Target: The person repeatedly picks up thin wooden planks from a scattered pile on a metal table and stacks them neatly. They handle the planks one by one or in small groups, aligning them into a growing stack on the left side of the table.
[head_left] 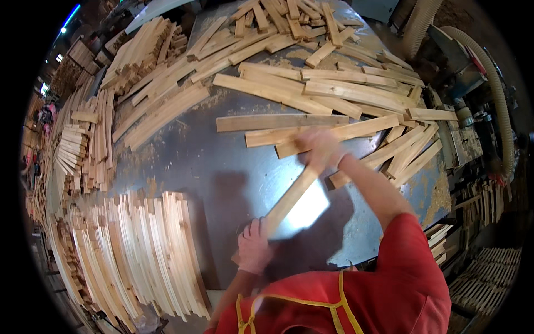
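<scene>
Here the left hand [254,245] grips the wooden slat [290,201] firmly at its near end; the blurred right hand [318,146] clasps its far end, fingers indistinct.

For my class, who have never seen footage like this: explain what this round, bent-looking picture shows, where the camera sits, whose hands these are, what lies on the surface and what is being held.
There is one picture, taken by a wide fisheye camera worn on a person's head, looking down. That lens bends straight edges near the rim. No machine does the handling here: a person in red sleeves and a yellow-strapped apron works with two hands.

The left hand grips the near end of a wooden slat. The right hand is blurred, at the slat's far end; it seems to hold it there.

The surface is a dusty grey metal table. Loose slats lie scattered across its far side. A neat row of slats stands on the person's left, with more stacks beyond. Ribbed hoses curve on the right.
</scene>
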The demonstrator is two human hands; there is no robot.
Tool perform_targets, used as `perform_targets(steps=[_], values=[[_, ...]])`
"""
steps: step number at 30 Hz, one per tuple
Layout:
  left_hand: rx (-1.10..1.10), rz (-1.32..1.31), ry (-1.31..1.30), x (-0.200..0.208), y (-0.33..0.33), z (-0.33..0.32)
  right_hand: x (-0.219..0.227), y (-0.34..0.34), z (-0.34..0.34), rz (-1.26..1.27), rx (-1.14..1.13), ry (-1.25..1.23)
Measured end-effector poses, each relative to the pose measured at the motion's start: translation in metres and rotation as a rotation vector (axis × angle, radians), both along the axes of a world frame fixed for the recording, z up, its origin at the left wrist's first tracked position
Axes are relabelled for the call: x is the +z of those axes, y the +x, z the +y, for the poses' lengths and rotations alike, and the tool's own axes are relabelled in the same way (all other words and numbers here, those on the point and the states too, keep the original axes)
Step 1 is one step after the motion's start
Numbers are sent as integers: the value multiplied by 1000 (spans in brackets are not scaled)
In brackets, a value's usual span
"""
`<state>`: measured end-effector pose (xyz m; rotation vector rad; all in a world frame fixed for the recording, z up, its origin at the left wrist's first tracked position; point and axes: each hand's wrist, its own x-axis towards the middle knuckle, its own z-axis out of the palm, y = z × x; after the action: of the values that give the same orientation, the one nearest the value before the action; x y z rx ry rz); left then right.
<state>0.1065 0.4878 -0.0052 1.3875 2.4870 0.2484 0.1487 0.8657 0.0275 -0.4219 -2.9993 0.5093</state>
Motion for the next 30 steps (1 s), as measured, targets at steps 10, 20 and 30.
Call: perform_targets(steps=[10, 20, 30], values=[[300, -243, -90, -5, -9, -102, -2, 55, 39, -388, -115, 356], [768, -697, 295, 13, 1, -228, -69, -37, -206, -272, -205, -900], [1182, 125, 505, -11, 5, -394, -52, -121, -416, -475, 97, -1181]])
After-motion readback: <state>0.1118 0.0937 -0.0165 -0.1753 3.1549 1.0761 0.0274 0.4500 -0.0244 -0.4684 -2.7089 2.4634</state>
